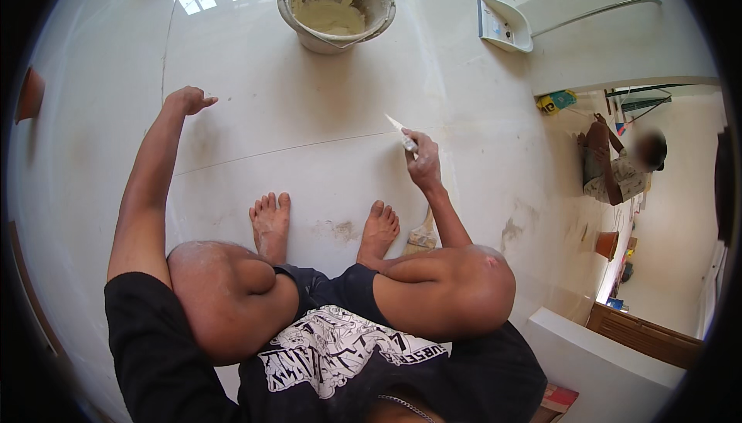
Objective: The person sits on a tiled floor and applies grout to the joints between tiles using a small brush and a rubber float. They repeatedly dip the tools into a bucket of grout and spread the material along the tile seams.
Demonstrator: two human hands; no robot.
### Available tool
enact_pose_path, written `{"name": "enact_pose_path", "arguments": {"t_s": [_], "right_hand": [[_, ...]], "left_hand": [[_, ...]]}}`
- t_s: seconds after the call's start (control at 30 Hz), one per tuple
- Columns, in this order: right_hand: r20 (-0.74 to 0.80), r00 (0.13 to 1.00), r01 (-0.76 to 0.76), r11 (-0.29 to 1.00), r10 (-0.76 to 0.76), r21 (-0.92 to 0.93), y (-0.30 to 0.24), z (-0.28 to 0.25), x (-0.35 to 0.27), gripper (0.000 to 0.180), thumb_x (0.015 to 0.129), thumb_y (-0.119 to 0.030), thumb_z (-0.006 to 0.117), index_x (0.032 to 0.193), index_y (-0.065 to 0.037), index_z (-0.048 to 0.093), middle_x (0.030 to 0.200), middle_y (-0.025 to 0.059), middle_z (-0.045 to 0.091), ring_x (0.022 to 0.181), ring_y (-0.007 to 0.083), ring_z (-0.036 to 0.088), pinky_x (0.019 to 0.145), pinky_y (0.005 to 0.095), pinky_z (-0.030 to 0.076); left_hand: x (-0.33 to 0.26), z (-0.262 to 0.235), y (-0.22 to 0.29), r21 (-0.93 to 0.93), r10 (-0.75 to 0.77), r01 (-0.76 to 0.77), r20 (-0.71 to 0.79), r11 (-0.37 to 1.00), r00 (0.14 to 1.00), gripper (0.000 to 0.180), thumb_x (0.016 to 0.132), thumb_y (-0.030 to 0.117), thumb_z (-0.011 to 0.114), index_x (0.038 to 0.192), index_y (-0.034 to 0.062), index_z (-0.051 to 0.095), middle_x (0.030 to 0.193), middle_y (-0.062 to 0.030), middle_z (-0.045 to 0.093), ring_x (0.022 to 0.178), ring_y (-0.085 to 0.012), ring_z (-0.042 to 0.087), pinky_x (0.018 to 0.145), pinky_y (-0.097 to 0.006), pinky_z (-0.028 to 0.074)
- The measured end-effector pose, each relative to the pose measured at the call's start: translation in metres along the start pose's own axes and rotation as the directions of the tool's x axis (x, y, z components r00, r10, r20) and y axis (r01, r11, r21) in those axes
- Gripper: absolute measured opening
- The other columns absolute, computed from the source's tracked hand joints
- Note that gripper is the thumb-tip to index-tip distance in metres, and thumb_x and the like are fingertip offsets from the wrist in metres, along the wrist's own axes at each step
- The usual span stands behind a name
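My right hand (422, 162) is closed round the handle of a small tool that looks like a putty knife (396, 124). Its narrow pale blade points up and to the left, above the white floor. At the left, my arm is stretched forward over the floor. My left hand (192, 100) holds nothing I can see; one finger points right and the others look loosely bent. Ahead, between and beyond both hands, stands a bucket (337, 9) with cream-coloured compound inside and smeared on its wall.
A brush (422, 237) lies by my right foot. A white dustpan (504, 25) with a long handle is at the far right. Through an opening on the right, a person (618, 168) sits beside a colourful bag (556, 102). A brown pot (30, 95) stands at the left edge.
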State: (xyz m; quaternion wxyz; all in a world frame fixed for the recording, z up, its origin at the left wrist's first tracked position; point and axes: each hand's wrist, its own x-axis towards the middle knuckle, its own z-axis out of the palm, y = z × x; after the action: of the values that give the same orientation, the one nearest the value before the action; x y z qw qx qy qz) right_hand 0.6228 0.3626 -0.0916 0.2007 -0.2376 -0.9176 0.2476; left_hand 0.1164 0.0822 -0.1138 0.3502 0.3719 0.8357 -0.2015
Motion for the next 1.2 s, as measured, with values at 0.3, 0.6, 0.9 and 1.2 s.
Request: {"name": "enact_pose_path", "arguments": {"t_s": [0.3,0.6,0.9,1.2], "right_hand": [[0.250,0.962,0.205,0.889,-0.107,-0.409,-0.006,0.044,-0.060,0.049,0.080,-0.003,0.056,0.128,-0.013,0.057,0.130,0.0025,0.059,0.115,0.0239,0.053,0.093,0.0426,0.036],[0.203,0.973,0.193,0.869,-0.111,-0.455,-0.007,0.050,-0.042,0.049,0.080,-0.002,0.055,0.128,-0.012,0.057,0.132,0.0025,0.057,0.118,0.0222,0.051,0.093,0.0431,0.036],[0.220,0.974,0.136,0.915,-0.053,-0.379,-0.010,0.038,-0.041,0.052,0.077,0.000,0.056,0.128,-0.014,0.058,0.130,0.0027,0.058,0.117,0.0218,0.051,0.093,0.0436,0.036],[0.332,0.941,0.169,0.944,-0.069,-0.283,0.005,0.017,-0.034,0.051,0.078,0.000,0.054,0.127,-0.014,0.058,0.128,0.0033,0.060,0.119,0.0227,0.050,0.097,0.0423,0.033]], "left_hand": [[0.000,-0.003,0.009,0.000,-0.015,0.015,0.006,1.000,1.000,0.071,0.094,0.064,0.035,0.125,0.0053,0.061,0.129,-0.0152,0.059,0.122,-0.0328,0.053,0.100,-0.047,0.045],[-0.006,-0.009,0.014,-0.051,0.003,-0.008,-0.079,0.999,0.997,0.071,0.095,0.063,0.035,0.115,0.0020,0.065,0.119,-0.0194,0.063,0.115,-0.0362,0.056,0.098,-0.047,0.045],[-0.008,-0.005,0.006,-0.034,0.023,-0.025,-0.072,0.999,0.997,0.071,0.095,0.063,0.035,0.114,0.0014,0.065,0.115,-0.0199,0.065,0.113,-0.0372,0.058,0.097,-0.046,0.045],[-0.008,-0.001,0.005,-0.024,0.008,-0.009,-0.031,1.000,0.999,0.071,0.095,0.063,0.036,0.119,0.0023,0.063,0.124,-0.0185,0.061,0.118,-0.0350,0.055,0.099,-0.046,0.045]]}}
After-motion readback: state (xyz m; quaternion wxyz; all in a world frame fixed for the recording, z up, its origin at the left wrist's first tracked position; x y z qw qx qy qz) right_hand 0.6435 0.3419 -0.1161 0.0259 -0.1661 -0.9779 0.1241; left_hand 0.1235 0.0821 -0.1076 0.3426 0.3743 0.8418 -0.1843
